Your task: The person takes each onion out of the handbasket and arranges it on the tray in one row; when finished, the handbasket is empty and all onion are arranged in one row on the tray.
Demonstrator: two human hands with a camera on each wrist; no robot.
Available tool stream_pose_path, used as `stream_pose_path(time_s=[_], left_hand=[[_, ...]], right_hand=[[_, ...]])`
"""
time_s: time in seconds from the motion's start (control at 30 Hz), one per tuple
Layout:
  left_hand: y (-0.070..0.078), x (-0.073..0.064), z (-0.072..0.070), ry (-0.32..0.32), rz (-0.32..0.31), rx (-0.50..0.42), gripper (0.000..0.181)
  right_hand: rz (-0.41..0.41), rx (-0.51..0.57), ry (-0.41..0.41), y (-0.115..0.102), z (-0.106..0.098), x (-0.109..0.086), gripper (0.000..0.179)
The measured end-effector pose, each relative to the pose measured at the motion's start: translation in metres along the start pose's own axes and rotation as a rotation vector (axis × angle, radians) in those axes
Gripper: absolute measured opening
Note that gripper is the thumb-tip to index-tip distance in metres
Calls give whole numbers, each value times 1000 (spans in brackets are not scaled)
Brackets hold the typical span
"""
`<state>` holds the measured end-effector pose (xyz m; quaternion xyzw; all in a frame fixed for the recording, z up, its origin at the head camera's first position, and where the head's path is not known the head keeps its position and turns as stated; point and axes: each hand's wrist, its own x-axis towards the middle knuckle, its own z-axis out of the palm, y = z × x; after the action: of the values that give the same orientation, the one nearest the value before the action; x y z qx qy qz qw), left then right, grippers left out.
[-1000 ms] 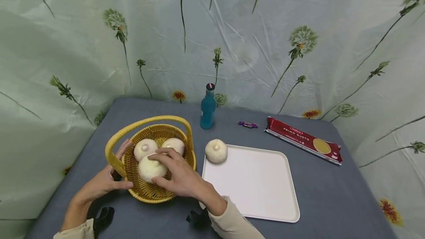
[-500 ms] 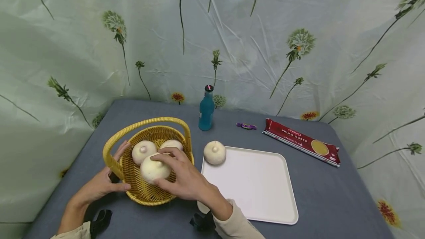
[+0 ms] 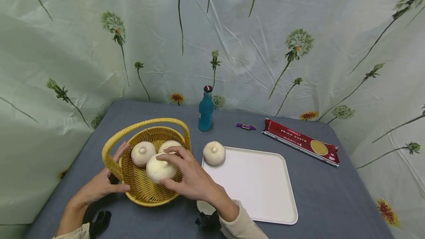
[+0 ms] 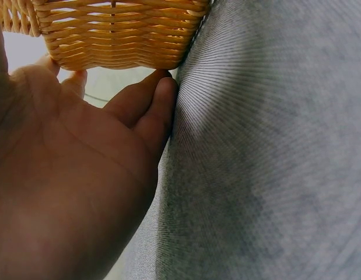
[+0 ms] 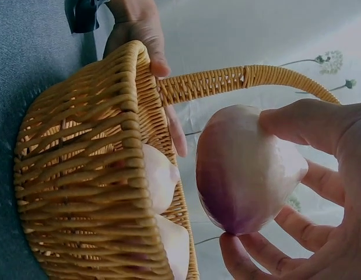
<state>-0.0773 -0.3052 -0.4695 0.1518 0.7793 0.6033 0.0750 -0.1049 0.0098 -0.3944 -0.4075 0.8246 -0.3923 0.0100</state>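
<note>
A white turnip with a purple side [image 5: 244, 169] is held by the fingertips and thumb of my right hand [image 3: 196, 178], above the rim of the yellow wicker basket [image 3: 142, 194]. Two more turnips lie inside the basket, one at the left [image 3: 142, 153] and one farther back [image 3: 169, 144], partly covered by my right fingers. At the basket's left side, my left hand [image 3: 97, 187] rests against the wicker near the foot of the handle. Its fingers are spread and fairly straight in the left wrist view, their tips touching the weave.
To the basket's right lies a white tray [image 3: 255, 187] with a turnip [image 3: 214, 153] on its far left corner. Behind stand a blue bottle [image 3: 206, 111], a purple wrapped candy [image 3: 245, 126] and a red spaghetti packet [image 3: 299, 141]. The basket's tall handle [image 3: 146, 123] arches over its back.
My right hand has moved slightly to the right with the turnip, uncovering more of the basket's floor. My left hand stays at the basket's side.
</note>
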Motion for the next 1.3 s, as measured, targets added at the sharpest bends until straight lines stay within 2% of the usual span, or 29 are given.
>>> stream_pose_path(time_s=[0.43, 0.63, 0.97, 1.3], left_hand=[[-2, 0, -2, -9, 25, 33, 114], [-2, 0, -2, -18, 15, 7, 113], [-3, 0, -1, -13, 23, 31, 114], [-5, 0, -2, -10, 6, 7, 114]], right_hand=[[24, 13, 12, 4, -13, -8, 51], [56, 39, 15, 11, -22, -15, 51], [113, 55, 78, 20, -35, -25, 49], [104, 44, 133, 28, -40, -30, 49]])
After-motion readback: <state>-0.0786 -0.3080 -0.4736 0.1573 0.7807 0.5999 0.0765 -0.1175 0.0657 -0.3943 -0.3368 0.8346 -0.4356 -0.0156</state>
